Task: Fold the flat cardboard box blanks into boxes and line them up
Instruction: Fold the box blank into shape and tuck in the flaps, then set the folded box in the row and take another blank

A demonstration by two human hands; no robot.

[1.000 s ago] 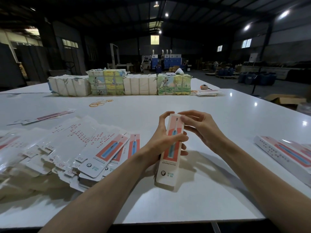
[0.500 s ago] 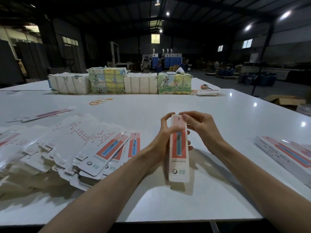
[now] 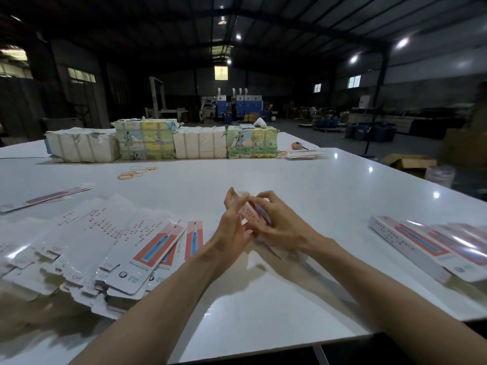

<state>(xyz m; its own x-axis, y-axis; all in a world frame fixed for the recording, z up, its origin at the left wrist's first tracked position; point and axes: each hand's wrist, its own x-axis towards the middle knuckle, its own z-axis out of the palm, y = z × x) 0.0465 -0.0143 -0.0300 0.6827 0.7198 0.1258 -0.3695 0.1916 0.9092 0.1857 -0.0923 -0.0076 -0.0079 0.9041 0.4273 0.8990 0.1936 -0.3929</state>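
My fingers (image 3: 263, 201) on both sides are curled and pinching the box (image 3: 251, 212), which sits right between them, held up off the desk (image 3: 303, 185). The box is blurred. I read its long axis as running away from me, with the far end raised by my left fingertips and the near end down between the palms. A white side with red dots faces up and left. The left hand (image 3: 233, 225) grips its left side, and the right hand (image 3: 283, 227) closes over its top and right side, knuckles up. Both forearms come in from the near edge and converge at the wrists. Left of my fingers, flat blanks (image 3: 118, 248) lie fanned in an overlapping heap. Well to the right, folded boxes (image 3: 421, 248) lie side by side. Beyond my fingers are rubber bands (image 3: 135, 173), then a row of wrapped bundles (image 3: 163, 144).
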